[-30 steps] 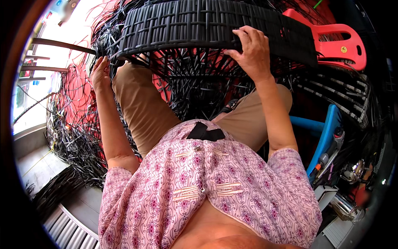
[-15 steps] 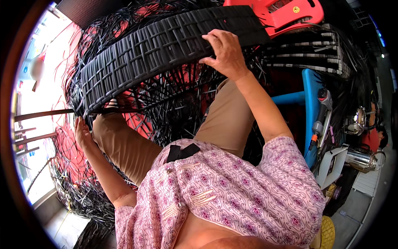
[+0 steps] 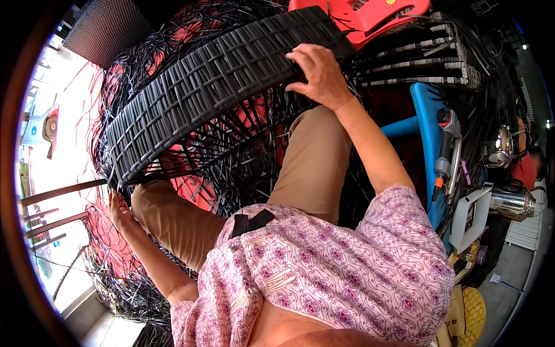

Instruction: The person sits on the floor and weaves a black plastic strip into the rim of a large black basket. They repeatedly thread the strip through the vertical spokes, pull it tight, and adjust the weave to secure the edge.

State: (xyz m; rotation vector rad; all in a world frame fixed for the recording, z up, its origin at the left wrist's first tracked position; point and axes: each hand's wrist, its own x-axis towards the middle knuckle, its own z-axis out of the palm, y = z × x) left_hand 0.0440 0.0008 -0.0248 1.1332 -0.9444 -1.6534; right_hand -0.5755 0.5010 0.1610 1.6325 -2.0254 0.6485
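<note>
A long, curved piece of black wicker weaving (image 3: pixel 202 87) slants across the space above my knees, its lower left end near my left knee. My right hand (image 3: pixel 321 75) is at its near edge towards the right end, fingers bent and thumb apart, nothing seen between them. Below the lower left corner, my left hand (image 3: pixel 120 213) points upward with fingers close together. Its fingertips meet a thin black strip at that corner; the strip is small and partly hidden. Loose black strips (image 3: pixel 231 168) hang and lie in a tangle beneath the weaving.
A red plastic chair (image 3: pixel 376 20) stands beyond the weaving's right end. To the right are a striped woven frame (image 3: pixel 416 61), a blue plastic stool (image 3: pixel 426 139) and a power tool (image 3: pixel 445 150) on it. A metal flask (image 3: pixel 511 202) is farther right. Dark bars (image 3: pixel 63 191) reach in from the left.
The weaving appears slightly lower and further left, its left end dropping. My left hand also sits lower in view. My right hand stays by the near edge. The whole view has shifted a little.
</note>
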